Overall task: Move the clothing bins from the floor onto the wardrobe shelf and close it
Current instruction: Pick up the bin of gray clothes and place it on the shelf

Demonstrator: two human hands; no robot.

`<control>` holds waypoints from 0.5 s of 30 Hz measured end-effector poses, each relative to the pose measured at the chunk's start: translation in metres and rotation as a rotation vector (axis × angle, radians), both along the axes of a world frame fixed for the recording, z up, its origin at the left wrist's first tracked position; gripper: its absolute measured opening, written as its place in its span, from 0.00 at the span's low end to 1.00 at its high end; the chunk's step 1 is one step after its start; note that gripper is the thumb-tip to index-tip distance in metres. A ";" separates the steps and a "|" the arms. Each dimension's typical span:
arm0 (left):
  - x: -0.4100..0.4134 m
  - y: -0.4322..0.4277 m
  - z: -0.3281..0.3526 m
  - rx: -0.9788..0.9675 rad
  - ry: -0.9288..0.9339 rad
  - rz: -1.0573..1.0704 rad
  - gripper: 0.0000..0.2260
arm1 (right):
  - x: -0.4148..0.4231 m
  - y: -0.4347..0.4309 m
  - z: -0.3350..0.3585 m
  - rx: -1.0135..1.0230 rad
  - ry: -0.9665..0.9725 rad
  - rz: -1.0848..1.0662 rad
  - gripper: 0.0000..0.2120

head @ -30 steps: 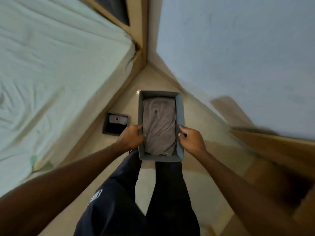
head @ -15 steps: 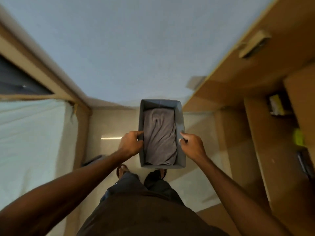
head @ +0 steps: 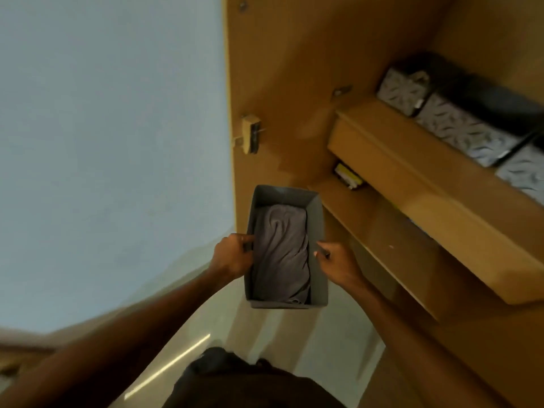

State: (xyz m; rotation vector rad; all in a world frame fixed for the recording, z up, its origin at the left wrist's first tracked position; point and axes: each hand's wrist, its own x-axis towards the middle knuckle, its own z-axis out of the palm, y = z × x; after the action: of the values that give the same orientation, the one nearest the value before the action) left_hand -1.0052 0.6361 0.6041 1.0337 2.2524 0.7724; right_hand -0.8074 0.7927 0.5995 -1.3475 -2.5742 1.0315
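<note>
While between left hand (head: 232,256) and right hand (head: 338,262), bin (head: 320,228) lengthwise toward wardrobe (head: 294,83).

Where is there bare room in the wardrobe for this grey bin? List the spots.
Bare: the lower shelf, from the yellow item in its back corner out to its front edge, beneath the upper shelf; the grey bin likely fits there. Crowded: the upper shelf, where patterned bins stand in a row, leaving only a narrow front strip.

Bin: your grey rectangular fabric bin (head: 282,197), level, folded grey cloth (head: 281,254) inside.
Place: airborne, just beside the wooden wardrobe shelf (head: 379,228).
</note>
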 end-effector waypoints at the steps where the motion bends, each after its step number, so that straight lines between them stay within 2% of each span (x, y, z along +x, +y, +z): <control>1: -0.003 0.013 0.007 0.009 0.013 -0.035 0.14 | 0.003 0.007 0.006 0.007 0.016 -0.030 0.21; 8: -0.028 0.111 0.046 0.148 0.004 -0.347 0.14 | 0.013 0.052 0.041 0.050 0.096 -0.291 0.17; 15: -0.028 0.195 0.067 0.120 0.108 -0.636 0.17 | 0.031 0.068 0.062 0.018 0.183 -0.649 0.18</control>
State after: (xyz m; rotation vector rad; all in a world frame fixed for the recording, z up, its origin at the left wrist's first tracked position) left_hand -1.0329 0.8313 0.6716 1.7590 1.7944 0.5801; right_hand -0.7767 0.8611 0.6618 -1.7975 -1.8015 0.9394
